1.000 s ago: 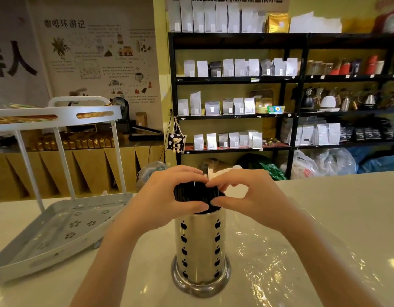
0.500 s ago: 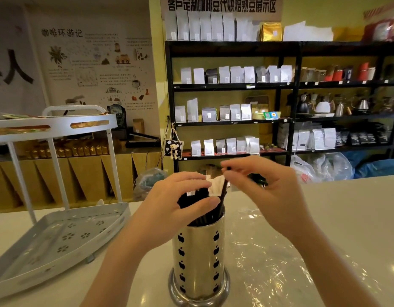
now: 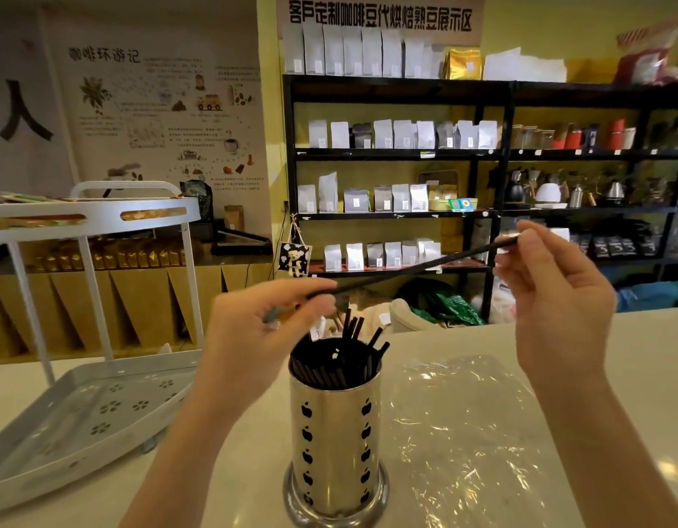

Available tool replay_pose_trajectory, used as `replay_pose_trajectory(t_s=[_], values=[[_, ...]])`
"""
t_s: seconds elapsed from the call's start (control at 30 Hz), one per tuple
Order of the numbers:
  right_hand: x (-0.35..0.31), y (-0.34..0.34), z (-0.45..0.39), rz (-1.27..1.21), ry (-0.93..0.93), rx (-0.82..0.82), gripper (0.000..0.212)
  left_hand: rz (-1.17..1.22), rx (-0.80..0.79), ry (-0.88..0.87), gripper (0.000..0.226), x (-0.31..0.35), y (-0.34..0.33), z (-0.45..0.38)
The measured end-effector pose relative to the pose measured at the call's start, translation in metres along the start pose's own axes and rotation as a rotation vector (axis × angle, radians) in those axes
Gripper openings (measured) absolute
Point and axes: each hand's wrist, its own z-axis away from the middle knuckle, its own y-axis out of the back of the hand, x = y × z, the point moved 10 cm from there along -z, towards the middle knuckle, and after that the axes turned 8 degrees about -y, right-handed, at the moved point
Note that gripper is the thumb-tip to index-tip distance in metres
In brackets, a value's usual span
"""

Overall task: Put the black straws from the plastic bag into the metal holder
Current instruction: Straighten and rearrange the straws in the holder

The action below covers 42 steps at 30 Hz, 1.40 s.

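Observation:
A shiny metal holder (image 3: 335, 443) with apple-shaped cutouts stands upright on the counter, front centre, filled with several black straws (image 3: 339, 360). Above it a single black straw (image 3: 417, 266) lies nearly level in the air, sloping up to the right. My right hand (image 3: 554, 295) pinches its right end. My left hand (image 3: 265, 329) holds its left end just above the holder's rim. The clear plastic bag (image 3: 471, 424) lies flat and crumpled on the counter to the right of the holder.
A white two-tier rack (image 3: 86, 398) with a perforated bottom tray stands on the counter at the left. Black shelving (image 3: 398, 154) with coffee bags and kettles fills the wall behind the counter. The pale counter (image 3: 642, 360) stretches to the right.
Both hands rose off the holder's top. My right hand drew one straw out and swung it up to the right; my left hand now holds its other end.

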Motion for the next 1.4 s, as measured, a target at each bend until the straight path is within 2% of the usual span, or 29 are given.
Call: replay_pose_trajectory(t_s=[0.13, 0.2, 0.33, 0.47, 0.57, 0.67, 0.87, 1.17, 1.4], values=[[0.039, -0.019, -0.005, 0.175, -0.209, -0.227, 0.015, 0.040, 0.234, 0.041, 0.019, -0.007, 0.044, -0.001], [0.052, -0.035, 0.002, 0.305, -0.229, -0.363, 0.009, 0.037, 0.339, 0.053, 0.019, -0.010, 0.060, 0.002], [0.067, -0.064, 0.023, 0.585, -0.131, -0.543, 0.015, 0.037, 0.532, 0.066, 0.022, -0.007, 0.081, 0.009], [0.084, -0.085, 0.041, 0.835, -0.005, -0.643, 0.013, 0.048, 0.557, 0.009, 0.023, 0.003, 0.082, 0.008], [0.083, -0.085, 0.040, 0.853, 0.018, -0.635, 0.010, -0.004, 0.438, -0.041, 0.026, 0.013, 0.073, 0.002], [0.075, -0.077, 0.035, 0.805, -0.015, -0.573, 0.013, -0.065, 0.230, -0.063, 0.024, 0.018, 0.050, -0.004], [0.073, -0.086, 0.047, 0.871, 0.017, -0.607, 0.020, -0.145, -0.111, 0.012, 0.022, 0.000, -0.003, -0.002], [0.066, -0.106, 0.072, 0.967, 0.082, -0.775, 0.020, -0.333, -0.378, 0.117, 0.018, -0.022, -0.029, 0.009], [0.067, -0.118, 0.087, 1.055, 0.153, -0.860, 0.026, -0.311, -0.536, 0.134, 0.021, -0.023, -0.037, 0.016]])
